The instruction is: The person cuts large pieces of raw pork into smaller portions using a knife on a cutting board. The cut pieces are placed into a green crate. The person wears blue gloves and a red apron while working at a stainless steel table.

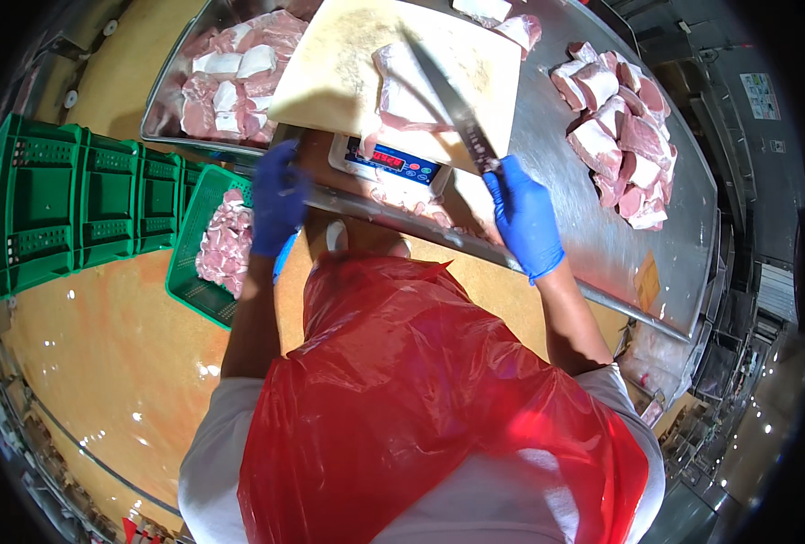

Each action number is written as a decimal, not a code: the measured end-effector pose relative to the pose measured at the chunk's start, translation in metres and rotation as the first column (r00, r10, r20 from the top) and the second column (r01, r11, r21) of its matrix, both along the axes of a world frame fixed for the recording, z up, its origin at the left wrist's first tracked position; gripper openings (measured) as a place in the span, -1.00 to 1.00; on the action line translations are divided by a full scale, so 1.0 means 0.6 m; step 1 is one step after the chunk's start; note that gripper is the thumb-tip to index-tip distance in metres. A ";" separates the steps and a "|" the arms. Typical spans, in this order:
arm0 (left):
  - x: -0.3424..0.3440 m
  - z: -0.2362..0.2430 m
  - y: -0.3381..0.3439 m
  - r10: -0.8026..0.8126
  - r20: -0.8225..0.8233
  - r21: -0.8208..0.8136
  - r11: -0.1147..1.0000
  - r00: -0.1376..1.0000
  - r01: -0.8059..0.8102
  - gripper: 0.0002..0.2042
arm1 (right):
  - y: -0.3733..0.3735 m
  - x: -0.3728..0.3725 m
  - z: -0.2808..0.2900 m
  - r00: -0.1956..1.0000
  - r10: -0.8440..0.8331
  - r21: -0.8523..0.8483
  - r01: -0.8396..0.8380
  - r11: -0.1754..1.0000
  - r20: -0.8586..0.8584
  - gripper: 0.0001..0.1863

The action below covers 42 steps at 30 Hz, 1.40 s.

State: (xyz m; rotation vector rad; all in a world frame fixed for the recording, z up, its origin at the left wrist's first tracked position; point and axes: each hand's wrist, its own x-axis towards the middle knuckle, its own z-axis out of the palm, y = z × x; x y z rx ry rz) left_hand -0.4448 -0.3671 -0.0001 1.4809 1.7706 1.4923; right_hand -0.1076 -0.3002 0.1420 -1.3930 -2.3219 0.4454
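Holding knife (447, 92): right hand (522, 216) was seen closed | meat (402, 91) ahead-left might be miscut by slip | left hand (279, 195): opening, hold unclear

A long knife (442, 88) with a dark handle slants tip toward far left, its blade crossing over the meat slab (399, 86); contact is unclear. The slab, white-topped and pink along its near edge, lies on the cutting board (334, 68).

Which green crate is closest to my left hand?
The rightmost green crate, the angled one with small meat pieces inside: it shows beside your left hand; the other green crates appear farther left.
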 end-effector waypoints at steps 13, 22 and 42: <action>0.109 -0.023 0.009 0.006 0.231 -0.208 0.977 0.973 0.044 -0.74 | 0.054 -0.121 0.000 0.980 0.153 -0.071 -0.145 0.987 0.125 -0.78; -0.244 -0.107 -0.162 -0.212 -0.713 -0.586 0.703 0.668 -0.403 -0.38 | 0.039 0.061 0.011 0.771 -0.333 -0.440 0.077 0.895 -0.543 -0.84; 0.069 0.096 0.257 -0.196 -0.500 0.223 0.912 0.844 0.344 -0.29 | 0.001 0.052 -0.042 0.902 -0.191 -0.141 0.147 0.979 -0.387 -0.85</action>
